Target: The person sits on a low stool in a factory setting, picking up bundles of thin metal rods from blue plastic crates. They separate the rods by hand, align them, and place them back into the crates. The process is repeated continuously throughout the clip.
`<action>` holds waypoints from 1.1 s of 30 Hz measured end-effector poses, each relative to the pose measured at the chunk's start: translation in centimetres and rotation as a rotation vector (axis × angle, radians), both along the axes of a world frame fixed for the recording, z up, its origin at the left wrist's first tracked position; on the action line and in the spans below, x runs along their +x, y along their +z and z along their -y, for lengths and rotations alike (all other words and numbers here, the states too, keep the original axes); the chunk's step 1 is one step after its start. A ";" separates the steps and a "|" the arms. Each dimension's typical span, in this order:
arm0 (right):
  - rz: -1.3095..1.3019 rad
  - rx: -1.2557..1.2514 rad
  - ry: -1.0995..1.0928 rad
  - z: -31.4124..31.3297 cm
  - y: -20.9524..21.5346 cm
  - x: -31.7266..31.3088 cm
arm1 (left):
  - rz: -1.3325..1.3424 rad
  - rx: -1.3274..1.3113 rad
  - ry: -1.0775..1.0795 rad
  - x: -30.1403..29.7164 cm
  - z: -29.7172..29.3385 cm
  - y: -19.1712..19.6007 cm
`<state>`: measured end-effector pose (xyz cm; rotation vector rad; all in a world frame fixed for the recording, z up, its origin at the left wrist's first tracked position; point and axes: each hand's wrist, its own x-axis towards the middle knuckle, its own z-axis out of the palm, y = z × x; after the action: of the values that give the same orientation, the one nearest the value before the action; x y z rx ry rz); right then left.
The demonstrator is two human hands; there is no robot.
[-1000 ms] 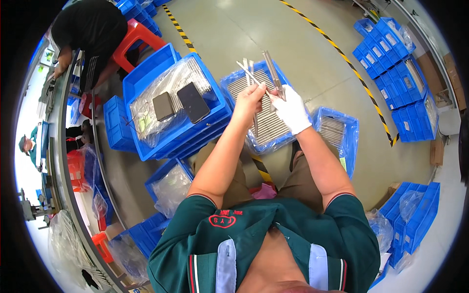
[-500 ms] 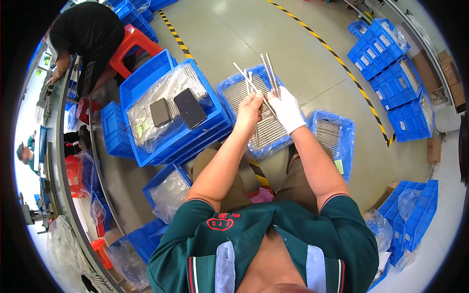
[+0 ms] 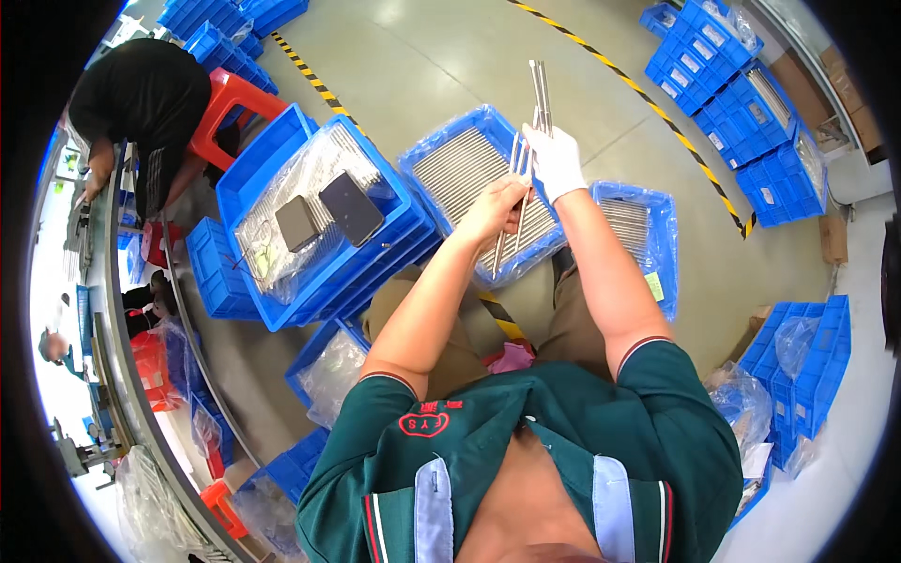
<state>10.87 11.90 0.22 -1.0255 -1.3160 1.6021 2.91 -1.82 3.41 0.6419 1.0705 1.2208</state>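
My bare left hand (image 3: 498, 208) is closed on a couple of thin metal rods (image 3: 517, 167), which slant down past its fingers. Close beside it, my right hand (image 3: 555, 161) in a white glove grips a small bunch of metal rods (image 3: 541, 94) that point up and away from me. Both hands hover over the right part of a blue bin (image 3: 405, 159) lined with clear plastic. Rows of similar rods (image 3: 463, 171) lie side by side in that bin. The exact number of rods in each hand cannot be made out.
A smaller blue bin (image 3: 668, 246) with more rods is at my right. On my left, stacked blue crates (image 3: 413, 246) carry plastic-wrapped rods, a black phone (image 3: 352, 208) and a dark flat box (image 3: 297, 223). A person in black (image 3: 141, 103) works at a bench by a red stool (image 3: 225, 103).
The rods in my left hand, which crossed the right-hand bunch, now stand steeper and beside it. My right hand has moved up a little with its bunch. The whole view has shifted slightly.
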 end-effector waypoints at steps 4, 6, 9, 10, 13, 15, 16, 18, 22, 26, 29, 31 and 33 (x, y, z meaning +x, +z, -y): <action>-0.200 -0.130 -0.351 -5.5 0.1 1.6 | -0.075 -0.071 -0.208 1.2 2.1 0.5; -0.189 -0.188 -0.338 -6.6 1.2 3.2 | 0.110 0.006 -0.169 0.2 2.3 -0.3; -0.168 -0.124 -0.235 -4.9 1.7 2.3 | 0.158 0.120 -0.046 -2.8 1.8 -1.2; -0.161 -0.079 -0.190 -3.3 1.6 1.6 | 0.220 0.108 -0.001 -2.9 1.6 -0.7; -0.038 -0.193 0.166 1.8 2.2 0.0 | 0.384 0.188 0.048 -2.9 1.1 -0.4; 0.165 -0.080 0.334 3.1 3.6 -0.1 | 0.458 0.212 0.032 -3.1 0.9 -0.3; 0.256 -0.019 0.395 3.4 4.3 -0.2 | 0.478 0.215 0.011 -3.2 1.0 -0.7; 0.310 0.069 0.456 3.6 4.3 -0.3 | 0.513 0.218 -0.037 -3.1 1.4 -1.5; 0.294 0.221 0.408 3.2 1.8 -0.6 | 0.488 0.184 0.063 -3.4 1.5 -1.2; 0.423 0.255 0.354 2.7 1.0 0.0 | 0.122 0.159 0.244 -4.6 1.0 -1.2; 0.331 0.032 0.420 3.2 1.8 1.0 | 0.094 0.164 0.435 -5.7 0.4 -0.9; 0.254 -0.033 0.457 4.0 3.3 1.4 | 0.091 0.134 0.553 -6.5 0.3 -0.7; 0.160 -0.097 0.492 5.1 4.8 1.8 | 0.113 0.181 0.639 -7.1 0.0 -0.7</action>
<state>12.69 6.77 5.05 -0.9493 -1.7098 1.9926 -4.19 -1.86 2.74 0.3623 1.1146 1.8994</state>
